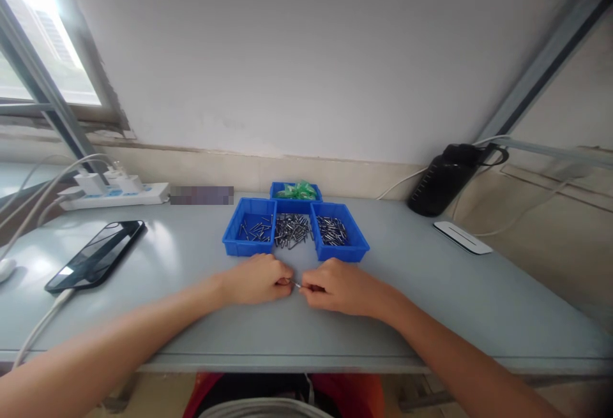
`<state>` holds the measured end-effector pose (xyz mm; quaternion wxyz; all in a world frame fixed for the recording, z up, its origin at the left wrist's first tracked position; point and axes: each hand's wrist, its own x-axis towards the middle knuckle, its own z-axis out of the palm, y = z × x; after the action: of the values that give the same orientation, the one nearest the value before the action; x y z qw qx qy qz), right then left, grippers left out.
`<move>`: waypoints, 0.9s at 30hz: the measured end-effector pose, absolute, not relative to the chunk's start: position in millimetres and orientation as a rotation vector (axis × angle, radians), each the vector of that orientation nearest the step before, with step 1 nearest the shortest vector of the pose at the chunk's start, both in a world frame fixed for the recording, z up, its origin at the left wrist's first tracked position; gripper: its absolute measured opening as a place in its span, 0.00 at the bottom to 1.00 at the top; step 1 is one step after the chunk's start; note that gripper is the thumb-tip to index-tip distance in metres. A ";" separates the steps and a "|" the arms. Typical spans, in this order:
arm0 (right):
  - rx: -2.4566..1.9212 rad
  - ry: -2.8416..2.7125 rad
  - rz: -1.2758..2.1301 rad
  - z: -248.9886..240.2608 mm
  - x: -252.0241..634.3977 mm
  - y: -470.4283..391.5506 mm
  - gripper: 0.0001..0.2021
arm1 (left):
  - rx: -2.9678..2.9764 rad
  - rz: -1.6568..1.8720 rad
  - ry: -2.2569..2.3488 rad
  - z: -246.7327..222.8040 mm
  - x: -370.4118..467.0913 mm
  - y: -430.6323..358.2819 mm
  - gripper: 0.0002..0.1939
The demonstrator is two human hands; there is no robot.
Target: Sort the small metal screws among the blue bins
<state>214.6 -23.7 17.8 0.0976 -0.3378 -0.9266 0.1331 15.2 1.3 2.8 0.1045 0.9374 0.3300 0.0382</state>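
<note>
My left hand (265, 279) and my right hand (330, 287) face each other low over the table, fingers pinched. Between their fingertips runs a thin, shiny metal piece (296, 284) that looks like a small screw; both hands grip it, one at each end, and the fingers hide most of it. Just beyond the hands lies a loose pile of similar metal pieces (291, 230). A blue bin (249, 249) to its left holds several of them, scattered. On the right, another blue bin (342, 253) contains a denser heap.
A third blue bin (295, 204) with green plastic (299, 190) stands behind the pile. To the left are a phone (98, 255) on a cable and a white power strip (115, 196). A black bottle (443, 179) and a flat white device (462, 237) occupy the right side.
</note>
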 end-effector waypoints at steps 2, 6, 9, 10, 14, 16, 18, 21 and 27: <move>-0.992 -2.751 0.448 17.9 215.3 -23.3 0.09 | 2.769 0.096 0.973 3.1 15.5 1.5 0.11; -0.968 -2.765 0.527 18.2 215.7 -22.5 0.10 | 2.775 0.086 0.971 2.7 15.5 2.4 0.11; -0.954 -2.771 0.556 17.8 215.3 -22.8 0.11 | 2.764 0.096 0.951 2.5 15.0 2.7 0.09; -0.960 -2.769 0.547 17.5 215.2 -23.1 0.11 | 2.760 0.099 0.949 2.6 14.8 2.7 0.09; -1.001 -2.763 0.474 16.3 215.0 -24.1 0.10 | 2.748 0.111 0.955 4.2 15.1 2.2 0.09; -1.007 -2.783 0.463 16.0 214.7 -24.2 0.11 | 2.737 0.114 0.953 4.8 15.4 2.0 0.09; -1.027 -2.787 0.432 16.4 213.9 -24.2 0.11 | 2.729 0.126 0.953 5.0 15.6 2.0 0.10; -1.089 -2.747 0.326 17.6 212.0 -23.9 0.10 | 2.732 0.154 0.958 4.1 15.6 2.1 0.11; -1.152 -2.736 0.167 16.8 210.1 -24.0 0.09 | 2.738 0.162 0.958 2.6 15.6 2.2 0.13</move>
<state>210.1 -24.0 16.8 0.0838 -0.3862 -0.9169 0.0560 15.6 2.2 2.6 0.1177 0.9358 0.3275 0.0554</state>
